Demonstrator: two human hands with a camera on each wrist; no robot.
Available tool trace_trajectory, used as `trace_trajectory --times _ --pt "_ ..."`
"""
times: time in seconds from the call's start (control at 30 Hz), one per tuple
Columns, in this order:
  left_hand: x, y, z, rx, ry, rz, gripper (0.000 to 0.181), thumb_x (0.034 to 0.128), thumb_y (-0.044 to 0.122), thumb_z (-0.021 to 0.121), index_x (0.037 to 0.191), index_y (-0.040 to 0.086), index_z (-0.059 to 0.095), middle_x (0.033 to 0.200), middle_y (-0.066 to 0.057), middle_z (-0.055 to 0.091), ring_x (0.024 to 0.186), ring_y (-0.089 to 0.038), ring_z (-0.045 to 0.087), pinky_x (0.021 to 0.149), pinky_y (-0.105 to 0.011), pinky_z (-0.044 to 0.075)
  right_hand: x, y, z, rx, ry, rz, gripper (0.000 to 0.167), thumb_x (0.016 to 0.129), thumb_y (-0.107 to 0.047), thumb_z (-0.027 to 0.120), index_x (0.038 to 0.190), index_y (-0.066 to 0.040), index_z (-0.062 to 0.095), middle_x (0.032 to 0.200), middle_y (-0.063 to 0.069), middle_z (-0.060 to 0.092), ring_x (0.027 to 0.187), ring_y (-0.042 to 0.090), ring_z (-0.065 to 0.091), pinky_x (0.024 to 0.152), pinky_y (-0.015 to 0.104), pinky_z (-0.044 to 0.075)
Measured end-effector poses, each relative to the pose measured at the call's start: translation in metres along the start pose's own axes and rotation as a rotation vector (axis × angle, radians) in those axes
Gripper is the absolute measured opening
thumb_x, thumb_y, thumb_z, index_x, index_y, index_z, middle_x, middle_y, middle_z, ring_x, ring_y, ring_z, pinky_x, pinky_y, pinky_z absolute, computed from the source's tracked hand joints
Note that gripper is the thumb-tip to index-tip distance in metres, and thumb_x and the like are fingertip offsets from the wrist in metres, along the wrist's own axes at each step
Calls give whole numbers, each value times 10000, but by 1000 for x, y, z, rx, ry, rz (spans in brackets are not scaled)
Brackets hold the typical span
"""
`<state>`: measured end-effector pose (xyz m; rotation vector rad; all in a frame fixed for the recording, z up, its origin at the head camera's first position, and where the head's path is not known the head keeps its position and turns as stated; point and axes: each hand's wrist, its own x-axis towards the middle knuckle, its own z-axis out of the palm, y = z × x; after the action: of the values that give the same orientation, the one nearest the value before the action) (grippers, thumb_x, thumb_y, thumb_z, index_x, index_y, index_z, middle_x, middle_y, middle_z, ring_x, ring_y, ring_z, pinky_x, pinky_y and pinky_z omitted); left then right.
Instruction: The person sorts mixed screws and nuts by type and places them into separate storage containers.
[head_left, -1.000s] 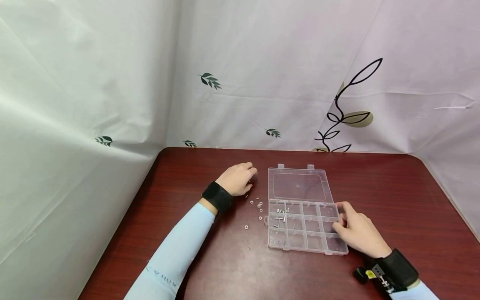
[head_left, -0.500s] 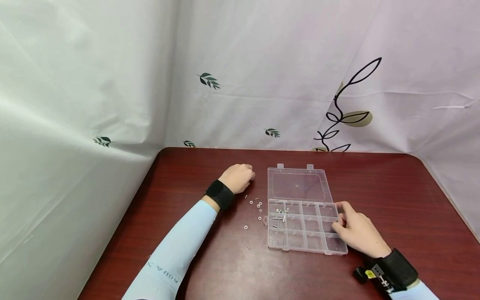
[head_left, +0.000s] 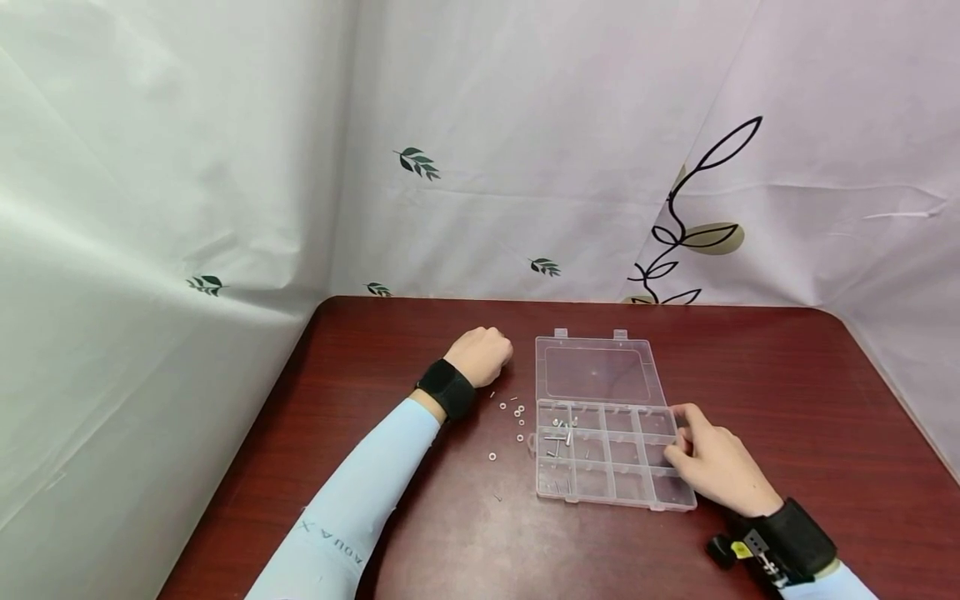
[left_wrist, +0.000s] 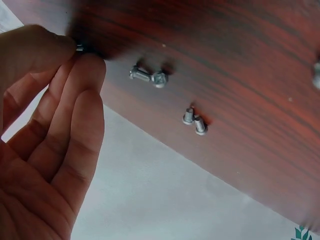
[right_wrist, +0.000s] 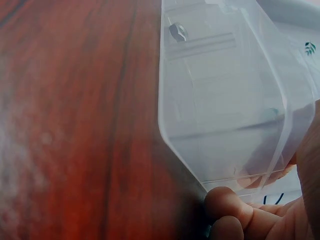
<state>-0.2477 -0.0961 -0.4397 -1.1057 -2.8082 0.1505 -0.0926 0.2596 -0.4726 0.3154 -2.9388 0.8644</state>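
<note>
Left grip (head_left: 478,357) pinches metal bit (left_wrist: 80,48); right grip (head_left: 722,461) holds box (head_left: 630,482) (transparent)

Pale creased cloth backdrop (head_left: 495,92), green leaf prints (head_left: 417,164); glossy red-brown wood-grained table (head_left: 780,383).

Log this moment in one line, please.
left hand: at small metal part, grip unclear | right hand: grips clear compartment box | lid: open | table: loose screws, small rings
</note>
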Motion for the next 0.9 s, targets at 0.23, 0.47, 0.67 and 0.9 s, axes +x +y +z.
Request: trace_trajectory --times 0.23,0.47,0.67,0.9 --pt "-1 0 4 -70 -3 -22 412 821 -17 616 540 206 413 511 68 318 525 -102 372 531 -259 339 -1 1 1 1 -3 4 414 832 -92 667 1210 -53 503 648 -96 453 510 22 390 511 245 308" --pt "-8 4 3 -134 37 -14 232 802 52 623 676 205 504 636 53 472 602 -106 482 586 -250 407 0 -1 0 -4 5 9 410 824 -90 666 1200 -68 504 644 -100 453 513 24 398 520 247 315" --pt "-17 23 -18 -221 170 42 140 793 72 578 784 188 499 730 44 444 632 -105 454 591 -244 396 0 -2 0 -3 -2 8 404 824 -88 659 1194 -61 501 648 -96 454 511 27 395 517 247 310" --pt "-20 61 -38 -239 316 217 135 773 87 594 784 175 493 749 66 412 645 -72 434 604 -204 395 0 -1 0 -8 -4 12 406 826 -92 662 1196 -62 498 655 -96 455 514 25 393 522 247 308"
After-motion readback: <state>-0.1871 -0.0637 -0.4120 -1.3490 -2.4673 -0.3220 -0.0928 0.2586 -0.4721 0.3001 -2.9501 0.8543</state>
